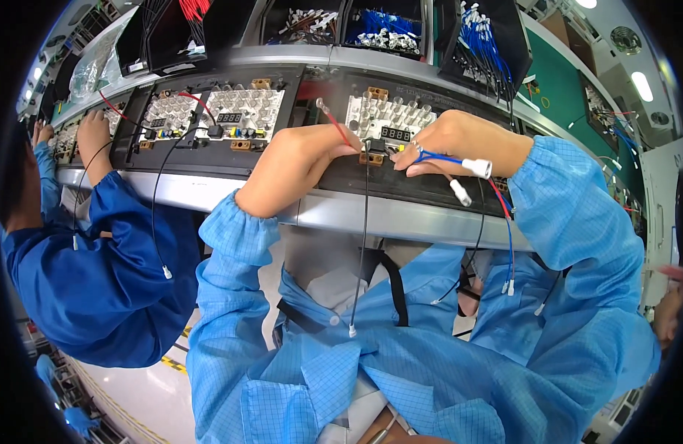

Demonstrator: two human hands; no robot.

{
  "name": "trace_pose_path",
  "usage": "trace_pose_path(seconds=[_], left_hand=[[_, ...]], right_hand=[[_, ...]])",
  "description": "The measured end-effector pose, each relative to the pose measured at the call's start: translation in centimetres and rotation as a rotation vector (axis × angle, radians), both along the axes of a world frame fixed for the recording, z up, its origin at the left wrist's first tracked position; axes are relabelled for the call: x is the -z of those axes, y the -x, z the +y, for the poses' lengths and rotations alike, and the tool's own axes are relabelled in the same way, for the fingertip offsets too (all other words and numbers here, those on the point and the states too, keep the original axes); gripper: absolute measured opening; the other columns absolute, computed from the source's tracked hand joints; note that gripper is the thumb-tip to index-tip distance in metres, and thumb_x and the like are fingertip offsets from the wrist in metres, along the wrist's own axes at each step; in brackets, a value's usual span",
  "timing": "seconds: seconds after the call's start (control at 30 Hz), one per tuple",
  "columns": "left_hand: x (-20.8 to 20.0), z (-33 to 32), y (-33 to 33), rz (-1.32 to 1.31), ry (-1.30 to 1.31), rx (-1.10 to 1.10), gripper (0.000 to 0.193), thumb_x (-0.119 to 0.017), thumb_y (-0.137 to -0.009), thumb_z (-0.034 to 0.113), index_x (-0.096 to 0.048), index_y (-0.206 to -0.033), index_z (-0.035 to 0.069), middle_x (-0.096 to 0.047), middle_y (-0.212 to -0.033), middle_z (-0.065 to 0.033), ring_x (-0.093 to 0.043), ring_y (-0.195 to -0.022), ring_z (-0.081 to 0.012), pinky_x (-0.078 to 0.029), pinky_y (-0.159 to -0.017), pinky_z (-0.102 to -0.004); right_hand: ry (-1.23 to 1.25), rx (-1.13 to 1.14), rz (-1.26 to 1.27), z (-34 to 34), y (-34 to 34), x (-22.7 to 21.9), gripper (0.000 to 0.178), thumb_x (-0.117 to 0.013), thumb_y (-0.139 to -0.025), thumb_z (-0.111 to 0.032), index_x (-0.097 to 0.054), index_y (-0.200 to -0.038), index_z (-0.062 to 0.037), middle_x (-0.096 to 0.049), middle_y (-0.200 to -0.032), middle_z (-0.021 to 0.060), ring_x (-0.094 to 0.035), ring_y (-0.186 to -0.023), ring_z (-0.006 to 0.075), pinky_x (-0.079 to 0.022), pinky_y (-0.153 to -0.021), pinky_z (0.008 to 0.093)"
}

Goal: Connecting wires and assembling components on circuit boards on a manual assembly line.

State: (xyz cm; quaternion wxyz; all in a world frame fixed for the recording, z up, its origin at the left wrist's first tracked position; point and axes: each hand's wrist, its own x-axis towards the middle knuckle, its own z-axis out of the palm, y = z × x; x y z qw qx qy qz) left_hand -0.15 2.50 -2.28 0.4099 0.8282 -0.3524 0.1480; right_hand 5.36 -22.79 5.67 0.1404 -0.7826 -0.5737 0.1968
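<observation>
A white circuit board (354,111) with clear round parts and a small digit display (395,134) sits in a dark fixture in front of me. My left hand (301,159) pinches a red wire (332,120) at the board's near left corner; the wire's free end points up and left. My right hand (456,144) is closed at the near edge, holding blue wires (439,157) that end in a white connector (476,169). Below it hangs a second white connector (461,194). A black wire (365,237) runs down from a black part (374,146) between my hands.
Left of my station, two similar boards (241,111) (171,115) sit in fixtures. A co-worker in a dark blue sleeve (127,214) works there. Bins of blue and white wires (386,33) stand behind. More wires hang over the metal rail (330,211) at the table's front.
</observation>
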Motion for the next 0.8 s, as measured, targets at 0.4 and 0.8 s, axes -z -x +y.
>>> trace_pose_path(seconds=[0.4, 0.8], left_hand=[[-1.9, -1.8, 0.2, 0.04, -0.054, 0.016, 0.011, -0.063, -0.088, 0.011, -0.058, -0.093, 0.003, -0.062, -0.08, -0.017, -0.061, -0.074, -0.0385, -0.048, -0.061, -0.0422], [-1.1, -1.5, 0.9, 0.019, -0.179, 0.021, 0.011, -0.063, -0.087, 0.008, -0.06, -0.096, 0.004, -0.067, -0.086, -0.0137, -0.065, -0.076, -0.0333, -0.052, -0.063, -0.037]], right_hand=[[-0.132, 0.117, 0.267, -1.0, -0.1, 0.9, 0.024, -0.067, -0.09, -0.025, -0.072, -0.098, -0.0036, -0.071, -0.092, 0.0113, -0.066, -0.082, 0.0256, -0.052, -0.077, 0.0347], [-0.008, 0.102, 0.103, -0.2, 0.8, -0.7, 0.019, -0.066, -0.09, -0.018, -0.072, -0.102, -0.0047, -0.072, -0.093, 0.0117, -0.069, -0.08, 0.027, -0.053, -0.07, 0.0364]])
